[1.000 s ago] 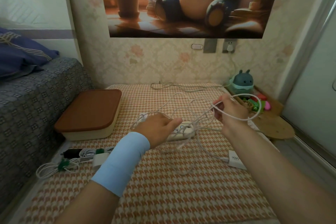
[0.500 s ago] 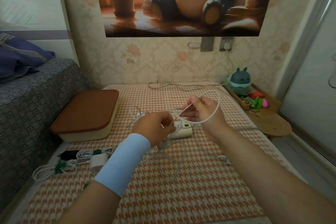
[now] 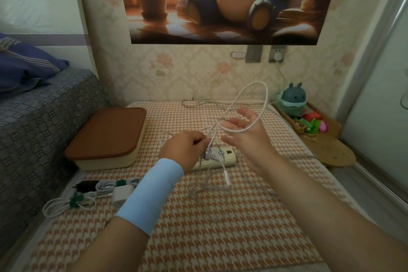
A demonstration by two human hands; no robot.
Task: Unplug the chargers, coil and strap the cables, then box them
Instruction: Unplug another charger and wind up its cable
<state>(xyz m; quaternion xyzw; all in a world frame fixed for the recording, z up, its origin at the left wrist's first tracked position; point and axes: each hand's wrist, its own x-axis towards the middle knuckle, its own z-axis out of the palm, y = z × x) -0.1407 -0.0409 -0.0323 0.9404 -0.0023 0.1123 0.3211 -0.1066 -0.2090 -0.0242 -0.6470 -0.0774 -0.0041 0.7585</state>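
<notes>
My left hand [image 3: 184, 147], a light blue band on its wrist, pinches gathered strands of a white charger cable [image 3: 262, 97] above a cream power strip [image 3: 217, 159]. My right hand [image 3: 242, 132] is spread open, fingers apart, and a wide loop of that cable hangs round it and rises above it. The cable's loose plug end dangles below my left hand. At the front left lie two coiled white cables with green straps [image 3: 75, 202] and a white charger block [image 3: 121, 193]. A cream box with a brown lid [image 3: 108, 132] sits shut at the left.
A checked orange cloth [image 3: 220, 227] covers the low table. A grey patterned bed [image 3: 39, 117] borders the left. A teal figure [image 3: 293, 99] and small toys stand on a wooden shelf at the right. A grey cord [image 3: 198, 104] runs along the back below a wall socket [image 3: 277, 54].
My right hand has let its pinch go and spread open, lifting a bigger cable loop up and right. My left hand keeps pinching the gathered strands, now slightly further right.
</notes>
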